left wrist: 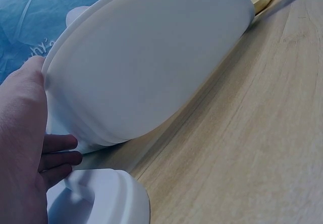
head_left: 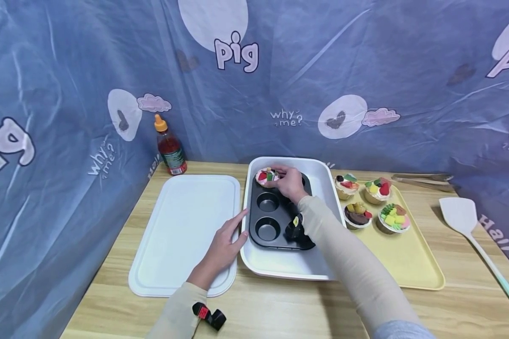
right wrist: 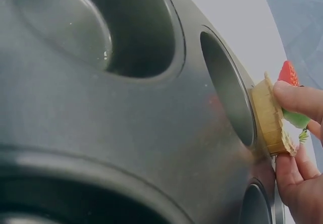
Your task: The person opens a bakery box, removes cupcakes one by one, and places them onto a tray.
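My right hand [head_left: 289,182] pinches a tart-like cupcake [head_left: 266,176] topped with red and green pieces, at the far left cup of a dark muffin pan [head_left: 281,227]. In the right wrist view the cupcake's tan case [right wrist: 267,115] shows above the pan, tilted in that view; whether its base touches the metal is hard to tell. The pan lies inside a white tub [head_left: 286,268]. Against the tub's left side rests my left hand [head_left: 221,249], fingers extended; the left wrist view shows the thumb near the rim and the other fingers lower by the wall [left wrist: 151,67].
Left of the tub lies a white lid-like tray [head_left: 182,226], a sauce bottle [head_left: 171,149] behind it. Several decorated cupcakes [head_left: 393,218] stand on a yellow tray [head_left: 411,263] at the right. Beyond are tongs [head_left: 424,181] and a white spatula [head_left: 459,214].
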A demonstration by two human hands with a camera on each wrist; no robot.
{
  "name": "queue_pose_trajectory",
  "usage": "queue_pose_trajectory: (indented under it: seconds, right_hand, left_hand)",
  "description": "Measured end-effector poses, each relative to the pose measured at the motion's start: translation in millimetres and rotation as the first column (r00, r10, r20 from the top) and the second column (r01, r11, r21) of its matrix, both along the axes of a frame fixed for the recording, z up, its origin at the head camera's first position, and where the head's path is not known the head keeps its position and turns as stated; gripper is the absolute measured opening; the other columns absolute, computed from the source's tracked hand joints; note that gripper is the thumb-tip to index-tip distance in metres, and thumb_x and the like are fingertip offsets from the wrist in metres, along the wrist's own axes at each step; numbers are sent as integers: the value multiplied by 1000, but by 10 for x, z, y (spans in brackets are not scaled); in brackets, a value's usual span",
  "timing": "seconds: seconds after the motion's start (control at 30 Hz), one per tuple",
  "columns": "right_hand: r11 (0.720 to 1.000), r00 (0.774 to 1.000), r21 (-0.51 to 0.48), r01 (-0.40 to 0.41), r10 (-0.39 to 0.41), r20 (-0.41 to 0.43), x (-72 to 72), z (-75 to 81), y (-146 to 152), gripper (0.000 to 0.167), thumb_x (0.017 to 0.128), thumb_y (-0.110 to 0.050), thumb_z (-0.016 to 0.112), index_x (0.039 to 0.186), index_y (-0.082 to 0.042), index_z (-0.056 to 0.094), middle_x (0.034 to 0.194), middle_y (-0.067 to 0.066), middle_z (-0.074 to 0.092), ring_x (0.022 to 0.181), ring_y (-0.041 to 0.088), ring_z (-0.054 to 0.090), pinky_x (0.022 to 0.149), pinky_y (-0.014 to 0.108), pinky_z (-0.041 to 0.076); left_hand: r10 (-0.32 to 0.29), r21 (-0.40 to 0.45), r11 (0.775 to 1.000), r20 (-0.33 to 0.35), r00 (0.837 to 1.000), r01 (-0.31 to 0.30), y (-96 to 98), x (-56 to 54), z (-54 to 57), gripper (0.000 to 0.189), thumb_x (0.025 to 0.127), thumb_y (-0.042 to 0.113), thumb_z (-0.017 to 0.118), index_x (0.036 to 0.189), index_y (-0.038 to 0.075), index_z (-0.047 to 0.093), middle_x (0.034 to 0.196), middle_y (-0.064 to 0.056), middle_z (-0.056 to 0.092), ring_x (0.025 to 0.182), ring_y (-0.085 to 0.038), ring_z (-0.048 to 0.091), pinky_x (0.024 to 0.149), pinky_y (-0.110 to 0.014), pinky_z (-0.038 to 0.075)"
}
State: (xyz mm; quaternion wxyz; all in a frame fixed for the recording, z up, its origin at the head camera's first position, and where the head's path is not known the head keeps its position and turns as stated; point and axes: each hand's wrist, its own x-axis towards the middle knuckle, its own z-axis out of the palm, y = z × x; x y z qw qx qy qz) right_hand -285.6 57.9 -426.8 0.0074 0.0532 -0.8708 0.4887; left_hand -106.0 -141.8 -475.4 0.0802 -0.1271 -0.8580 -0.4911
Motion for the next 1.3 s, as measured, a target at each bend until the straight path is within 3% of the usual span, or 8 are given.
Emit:
queue_pose_trajectory:
  seconds: [0.53,0.77,1.1,1.3]
  right_hand:
    - [1000,997,22,-19,21,-78,45,-4,-33,59,71,-7,90,127,-7,70,124,17,71,112,31,70,96,42,57]
    - [1000,994,19,-12,14,-111,46,30,-37,58,71,-6,90,126,-8,71,124,15,72,110,29,70,95,42,57]
    - [998,992,-59,-5,-2,-128,115,242,54,58,71,-6,90,126,-5,70,120,18,73,111,31,71,96,39,57]
    - [992,998,-129,13,-21,-61,211,414,162,57,73,-8,89,127,-6,70,125,15,71,116,28,68,100,39,56]
  left_hand:
    - [-3,-7,1000,-22,1000,3,5,10,5,59,98,18,60,154,23,43,149,-15,53,137,-34,51,116,-53,39]
    - [5,-13,1000,-8,1000,-5,0,1,-2,60,98,19,60,155,28,42,149,-13,53,137,-32,51,117,-51,39]
    - [-5,-22,1000,-36,999,4,3,-4,-4,58,99,19,60,154,23,44,150,-12,53,137,-33,52,116,-53,39]
    - [4,-15,1000,-7,1000,-4,-7,3,0,58,99,20,60,154,27,43,152,-11,51,139,-32,49,118,-52,37]
